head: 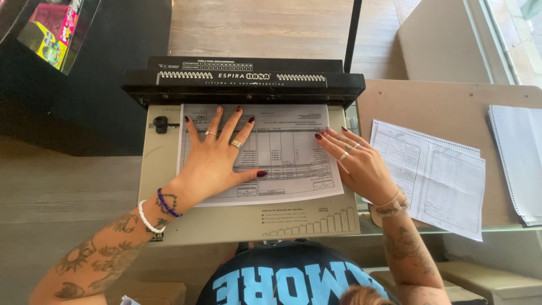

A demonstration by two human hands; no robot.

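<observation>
A black and beige spiral binding machine [243, 85] sits in front of me on a glass desk. A printed sheet of paper [288, 152] lies flat on its beige bed, its top edge under the black punch bar. My left hand [217, 152] presses flat on the left half of the sheet, fingers spread. My right hand [355, 161] rests on the sheet's right edge, fingers together and pointing left. Both hands wear rings, and the left wrist has bead bracelets.
To the right, punched printed sheets [435, 175] lie on a brown board [451, 107]. A stack of white pages [519, 164] sits at the far right. A black cabinet [84, 79] with colourful packets stands at the left. Wooden floor shows beyond.
</observation>
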